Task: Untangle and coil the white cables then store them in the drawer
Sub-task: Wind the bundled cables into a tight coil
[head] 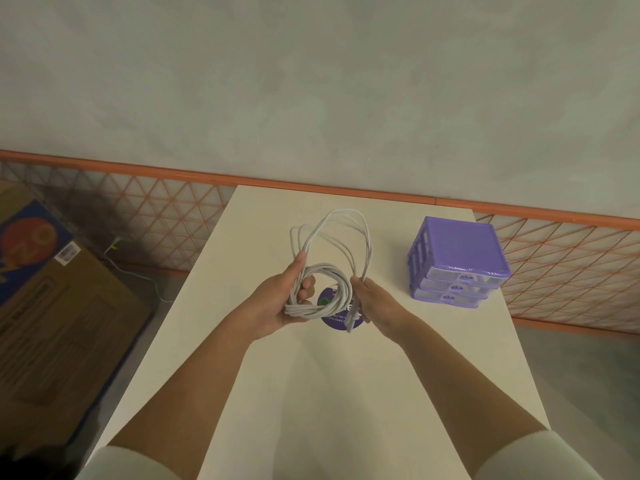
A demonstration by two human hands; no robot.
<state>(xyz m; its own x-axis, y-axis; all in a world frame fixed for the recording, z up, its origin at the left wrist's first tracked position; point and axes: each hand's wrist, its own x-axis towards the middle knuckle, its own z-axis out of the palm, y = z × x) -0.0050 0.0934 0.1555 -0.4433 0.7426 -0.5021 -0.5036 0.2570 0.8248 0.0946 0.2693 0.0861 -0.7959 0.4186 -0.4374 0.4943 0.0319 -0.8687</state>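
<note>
Above the desk, both hands hold the white cables in the air: the left hand has its grip closed around a tight coil, the right hand pinches the looser loops that arch upward. Well to the right stands the purple drawer unit, drawers shut

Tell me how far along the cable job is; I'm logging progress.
Partly coiled: a tight coil sits in the left hand. In hand: the right hand holds loose loops not yet wound. Left: finishing, then storing; the purple drawer unit looks closed.
</note>
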